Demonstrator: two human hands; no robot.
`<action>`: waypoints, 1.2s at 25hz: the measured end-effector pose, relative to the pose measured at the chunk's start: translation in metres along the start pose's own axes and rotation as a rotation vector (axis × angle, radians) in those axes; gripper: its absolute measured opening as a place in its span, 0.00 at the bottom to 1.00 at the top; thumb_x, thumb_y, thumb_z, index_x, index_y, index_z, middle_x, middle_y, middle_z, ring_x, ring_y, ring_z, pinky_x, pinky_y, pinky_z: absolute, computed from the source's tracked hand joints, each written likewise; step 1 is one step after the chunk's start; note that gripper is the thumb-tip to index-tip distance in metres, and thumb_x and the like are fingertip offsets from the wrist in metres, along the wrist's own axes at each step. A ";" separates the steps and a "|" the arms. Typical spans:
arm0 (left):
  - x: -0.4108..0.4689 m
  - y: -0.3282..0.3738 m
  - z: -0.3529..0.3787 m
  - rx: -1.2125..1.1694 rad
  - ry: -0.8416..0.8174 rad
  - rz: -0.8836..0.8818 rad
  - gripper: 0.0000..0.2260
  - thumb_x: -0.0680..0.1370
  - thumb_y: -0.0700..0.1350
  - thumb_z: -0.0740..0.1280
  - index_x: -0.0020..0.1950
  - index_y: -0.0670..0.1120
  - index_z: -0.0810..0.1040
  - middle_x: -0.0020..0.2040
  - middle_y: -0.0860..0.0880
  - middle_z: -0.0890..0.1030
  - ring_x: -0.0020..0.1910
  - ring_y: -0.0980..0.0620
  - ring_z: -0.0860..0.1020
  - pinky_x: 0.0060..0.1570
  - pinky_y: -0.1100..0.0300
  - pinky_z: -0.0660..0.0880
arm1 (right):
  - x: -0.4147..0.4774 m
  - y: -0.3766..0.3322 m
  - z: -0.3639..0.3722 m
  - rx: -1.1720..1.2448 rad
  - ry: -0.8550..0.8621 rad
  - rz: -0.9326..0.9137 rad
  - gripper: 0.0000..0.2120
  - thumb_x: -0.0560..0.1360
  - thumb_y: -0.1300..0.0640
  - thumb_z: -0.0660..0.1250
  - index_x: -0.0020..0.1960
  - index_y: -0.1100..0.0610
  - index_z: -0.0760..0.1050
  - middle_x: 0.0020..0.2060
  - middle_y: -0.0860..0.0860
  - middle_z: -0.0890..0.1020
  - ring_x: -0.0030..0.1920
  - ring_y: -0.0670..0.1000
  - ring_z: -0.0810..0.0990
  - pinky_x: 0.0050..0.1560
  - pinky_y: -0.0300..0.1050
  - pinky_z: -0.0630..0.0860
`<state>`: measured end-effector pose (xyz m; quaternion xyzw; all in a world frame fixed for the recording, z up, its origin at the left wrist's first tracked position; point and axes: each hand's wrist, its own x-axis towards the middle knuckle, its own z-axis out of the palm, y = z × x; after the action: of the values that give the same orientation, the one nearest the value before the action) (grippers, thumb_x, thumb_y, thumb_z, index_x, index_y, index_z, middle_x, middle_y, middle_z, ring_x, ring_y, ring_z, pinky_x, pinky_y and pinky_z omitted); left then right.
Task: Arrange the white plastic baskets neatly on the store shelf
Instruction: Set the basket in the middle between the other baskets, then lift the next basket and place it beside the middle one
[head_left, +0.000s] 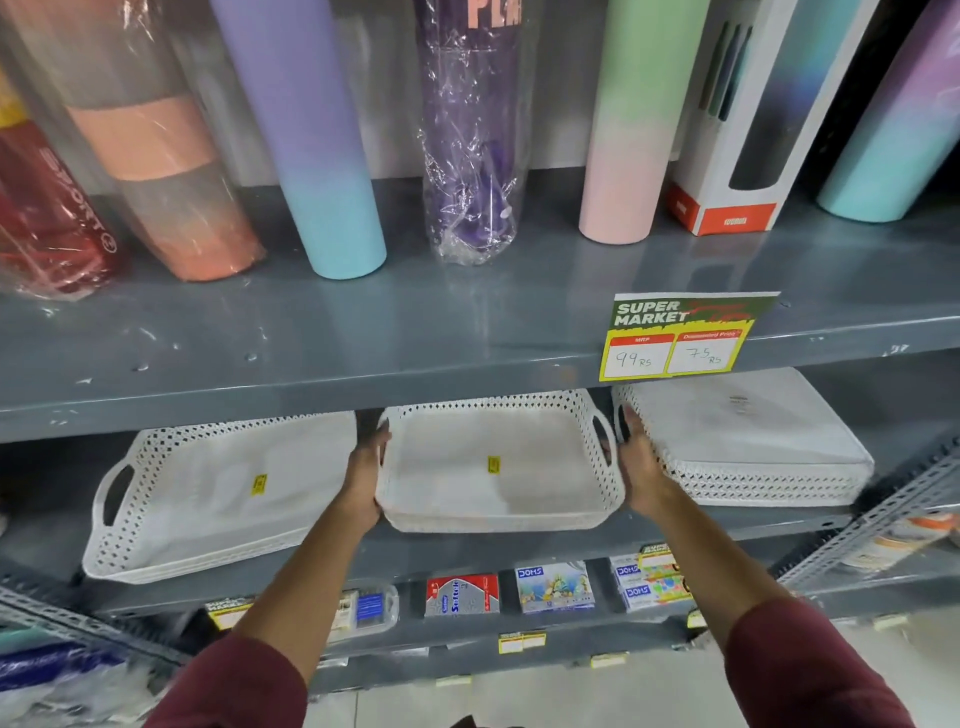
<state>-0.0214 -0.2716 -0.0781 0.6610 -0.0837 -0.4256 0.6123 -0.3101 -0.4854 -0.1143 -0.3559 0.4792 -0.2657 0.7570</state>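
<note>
The middle basket (498, 462) sits on the grey shelf (571, 540), its front edge at the shelf's lip, and it looks like a small nested stack. The left hand (366, 478) presses flat against its left side and the right hand (641, 467) against its right side by the handle, both holding it between open palms. Left of it lies another basket (218, 493), tilted and jutting past the lip, with a narrow gap between. Right of it, a stack of upturned baskets (748, 436) sits just beside the right hand. A price tag (680, 338) hangs above it.
</note>
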 end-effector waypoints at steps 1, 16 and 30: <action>-0.003 -0.009 0.000 0.107 0.039 0.006 0.21 0.78 0.53 0.65 0.70 0.50 0.73 0.70 0.44 0.76 0.66 0.41 0.76 0.68 0.44 0.71 | 0.003 0.006 0.000 -0.090 0.009 0.022 0.35 0.69 0.28 0.64 0.68 0.48 0.75 0.62 0.55 0.81 0.60 0.59 0.80 0.61 0.60 0.76; -0.011 -0.016 0.037 0.939 0.437 0.783 0.25 0.78 0.39 0.62 0.74 0.40 0.62 0.71 0.37 0.72 0.68 0.37 0.73 0.66 0.45 0.71 | -0.038 -0.026 0.002 -0.966 0.151 -0.647 0.30 0.80 0.44 0.59 0.77 0.56 0.59 0.68 0.54 0.76 0.66 0.56 0.76 0.65 0.45 0.72; -0.041 -0.072 0.354 0.535 -0.167 0.035 0.30 0.76 0.55 0.68 0.71 0.42 0.66 0.70 0.43 0.74 0.65 0.42 0.76 0.61 0.54 0.75 | -0.020 -0.120 -0.246 -0.937 0.733 -0.199 0.26 0.80 0.48 0.61 0.69 0.67 0.67 0.66 0.67 0.75 0.66 0.66 0.74 0.65 0.52 0.70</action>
<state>-0.3119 -0.4899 -0.0832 0.7603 -0.2547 -0.4307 0.4142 -0.5509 -0.6131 -0.0790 -0.5799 0.7394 -0.2012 0.2766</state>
